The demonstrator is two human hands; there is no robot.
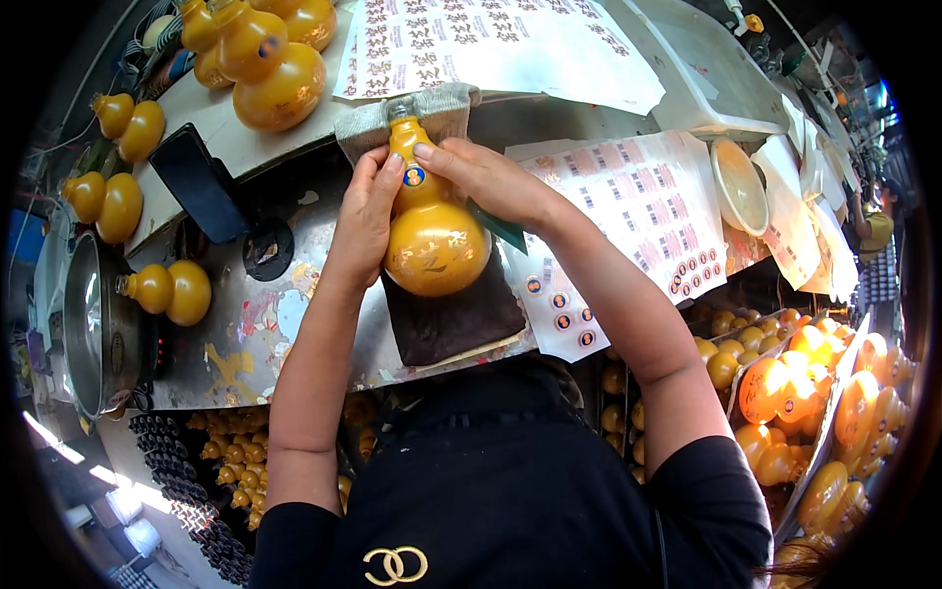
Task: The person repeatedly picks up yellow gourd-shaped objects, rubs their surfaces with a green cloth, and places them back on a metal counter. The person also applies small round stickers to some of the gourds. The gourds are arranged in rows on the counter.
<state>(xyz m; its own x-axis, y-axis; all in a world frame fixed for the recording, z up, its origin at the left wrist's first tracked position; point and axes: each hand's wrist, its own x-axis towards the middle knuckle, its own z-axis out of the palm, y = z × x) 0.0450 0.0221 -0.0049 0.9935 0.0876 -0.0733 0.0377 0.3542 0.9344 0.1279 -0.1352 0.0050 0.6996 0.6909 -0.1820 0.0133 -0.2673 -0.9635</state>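
Note:
A yellow gourd-shaped bottle (439, 253) with gold decoration lies in front of me, its neck resting on a folded grey cloth (448, 106) and its wide base over a dark pad (446, 329). My left hand (369, 211) grips its left side, the thumb beside a round blue-and-orange sticker (414, 177) on the upper bulb. From the right, my right hand (486, 182) is closed on the same bulb, its thumb just above the sticker. A green flat piece (502, 230) sticks out below my right hand; I cannot tell whether that hand holds it.
Sticker sheets (638, 211) lie at right, with another printed sheet (491, 49) behind. A phone (199, 182) stands left, near more gourd bottles (280, 88) and a metal pan (86, 324). A plastic bin (706, 79) and bowl (738, 187) are right. Crated gourds (721, 368) sit below the bench.

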